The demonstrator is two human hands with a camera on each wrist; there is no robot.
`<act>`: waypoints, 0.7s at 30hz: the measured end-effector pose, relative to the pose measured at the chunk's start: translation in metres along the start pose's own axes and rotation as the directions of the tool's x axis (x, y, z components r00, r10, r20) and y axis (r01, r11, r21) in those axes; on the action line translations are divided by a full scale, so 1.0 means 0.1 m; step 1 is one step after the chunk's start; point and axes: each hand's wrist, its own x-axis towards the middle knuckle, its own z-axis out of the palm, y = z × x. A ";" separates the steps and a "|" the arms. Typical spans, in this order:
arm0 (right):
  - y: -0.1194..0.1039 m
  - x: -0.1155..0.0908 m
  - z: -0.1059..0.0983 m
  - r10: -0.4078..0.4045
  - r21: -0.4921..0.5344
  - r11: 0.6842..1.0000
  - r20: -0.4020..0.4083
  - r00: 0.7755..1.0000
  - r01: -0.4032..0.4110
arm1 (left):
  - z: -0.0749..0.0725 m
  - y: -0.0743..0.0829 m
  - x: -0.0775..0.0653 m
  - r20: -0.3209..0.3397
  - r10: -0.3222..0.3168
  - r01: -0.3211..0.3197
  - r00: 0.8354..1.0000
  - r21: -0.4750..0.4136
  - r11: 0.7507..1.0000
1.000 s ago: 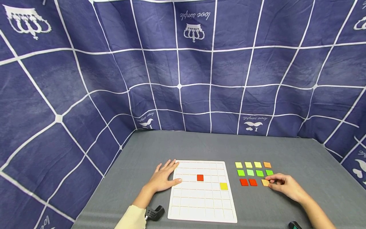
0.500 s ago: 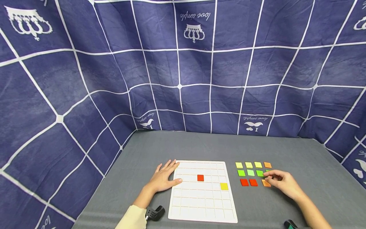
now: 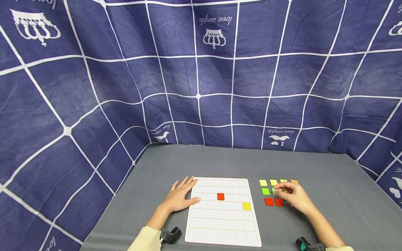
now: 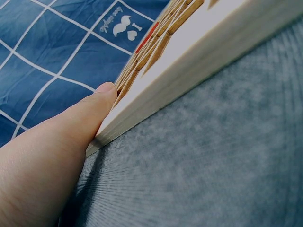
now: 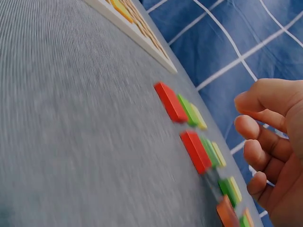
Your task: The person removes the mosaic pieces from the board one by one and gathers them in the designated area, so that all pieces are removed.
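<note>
In the head view my left hand (image 3: 178, 198) lies with spread fingers at the left edge of a white gridded board (image 3: 213, 223). Its thumb (image 4: 97, 101) touches the board's edge in the left wrist view. A red tile (image 3: 221, 196) and a yellow tile (image 3: 246, 206) sit on the board. My right hand (image 3: 296, 198) hovers over loose tiles right of the board, its fingers loosely curled. No tile shows between them in the right wrist view. Nearby lie two red tiles (image 5: 170, 101), a green tile (image 3: 265, 191) and an orange tile (image 5: 227, 211), the last mostly hidden in the head view.
A back row holds pale yellow tiles (image 3: 263, 182) and another orange tile (image 3: 294, 181). Everything lies on a grey cloth-covered table (image 3: 220, 160). Behind it hangs a blue curtain (image 3: 216, 76) with white lines. Each wrist wears a black strap device (image 3: 171, 235).
My right hand has left the front orange tile and moved left and slightly away from me, over the green tiles. My left hand has stayed at the board.
</note>
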 end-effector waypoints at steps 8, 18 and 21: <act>-0.08 0.10 0.21 -0.078 0.010 0.997 0.012 0.997 0.078 | 0.02 0.00 0.00 -0.004 0.001 -0.001 1.000 -0.002 1.000; -0.16 0.20 0.37 -0.017 0.039 0.999 0.047 0.999 0.015 | 0.02 0.00 0.00 0.002 -0.012 0.012 1.000 0.002 1.000; -0.19 0.21 0.42 -0.037 0.059 0.998 0.060 0.997 0.033 | 0.01 0.01 0.00 0.002 -0.015 0.015 1.000 0.002 1.000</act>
